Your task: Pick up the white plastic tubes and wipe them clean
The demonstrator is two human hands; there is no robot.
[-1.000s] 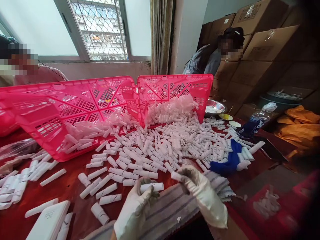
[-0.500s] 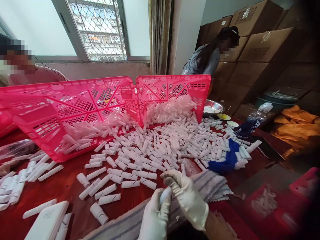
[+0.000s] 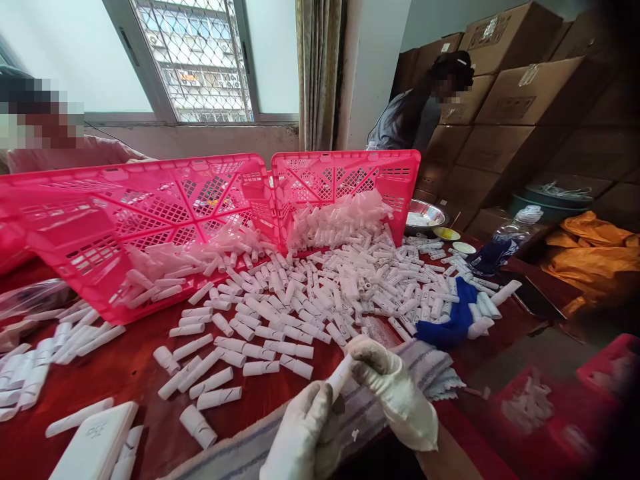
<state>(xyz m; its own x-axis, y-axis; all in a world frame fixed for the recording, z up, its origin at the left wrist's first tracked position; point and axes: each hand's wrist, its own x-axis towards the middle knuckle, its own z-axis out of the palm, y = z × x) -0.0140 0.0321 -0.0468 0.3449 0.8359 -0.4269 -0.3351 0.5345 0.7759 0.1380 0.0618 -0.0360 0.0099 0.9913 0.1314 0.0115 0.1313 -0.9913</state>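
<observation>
1. While the left hand (image 3: 301,430) grips the lower end of a white tube (image 3: 341,375) with curled fingers, the right hand (image 3: 394,390) pinches the upper end between thumb and fingers.
2. The tube slants above a striped towel (image 3: 423,363).
3. Beyond it, many loose tubes (image 3: 296,367) lie across the red table (image 3: 135,373), reaching two pink crates (image 3: 345,157) and a blue cloth (image 3: 447,330).
</observation>
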